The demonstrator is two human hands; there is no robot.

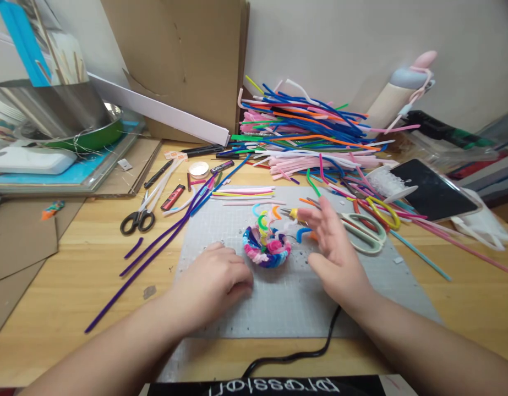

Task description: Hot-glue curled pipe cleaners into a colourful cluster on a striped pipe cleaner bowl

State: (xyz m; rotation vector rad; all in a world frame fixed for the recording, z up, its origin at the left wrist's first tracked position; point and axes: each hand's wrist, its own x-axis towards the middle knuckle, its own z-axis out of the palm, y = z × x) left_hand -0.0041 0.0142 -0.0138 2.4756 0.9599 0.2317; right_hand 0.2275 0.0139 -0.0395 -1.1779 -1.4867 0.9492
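Note:
A small round basket of coiled pipe cleaners [267, 256], in blue, pink, white and purple, sits on the grey cutting mat [278, 313]. Curled pipe cleaner pieces in orange, green and light blue rise out of it. Just left of the basket, my left hand [220, 275] rests on the mat with its fingers curled in; nothing shows in it, and the palm side is hidden. To the right, my right hand [334, 250] is raised with fingers stretched and apart, holding nothing. Behind its fingers lie a yellow-handled tool [294, 213] and a short blue pipe cleaner [304, 235].
A heap of pipe cleaners [311, 129] lies at the back. Green-handled scissors [365, 234] and a phone [431, 190] lie right; black scissors [138, 221], a lighter [173, 197] and purple pipe cleaners [154, 247] left. A black cable [290, 358] crosses the front.

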